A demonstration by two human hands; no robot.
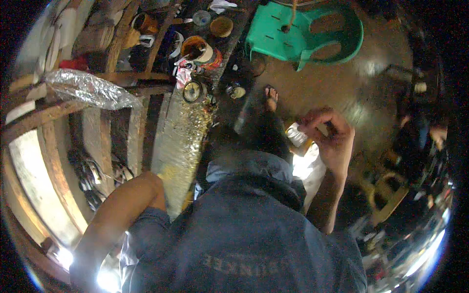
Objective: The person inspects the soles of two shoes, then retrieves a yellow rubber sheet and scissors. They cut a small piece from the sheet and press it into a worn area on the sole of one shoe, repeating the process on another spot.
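My right hand (332, 132) is raised in front of my right side, its fingers curled toward the thumb. Beside its fingertips is a small whitish object (295, 134); blur hides its kind and whether the fingers grip it. A bright white patch lies just below, partly behind my wrist. My left arm is bent at the elbow (151, 183), with its forearm running down to the lower left. The left hand itself is not visible.
A worn bench (178, 141) to the left bears a stained brown pot (195, 48) and a round tin (194, 91). Clear plastic (93, 90) lies across wooden slats. A green plastic chair (281, 39) stands ahead, near a sandalled foot (271, 97). Clutter fills the right side.
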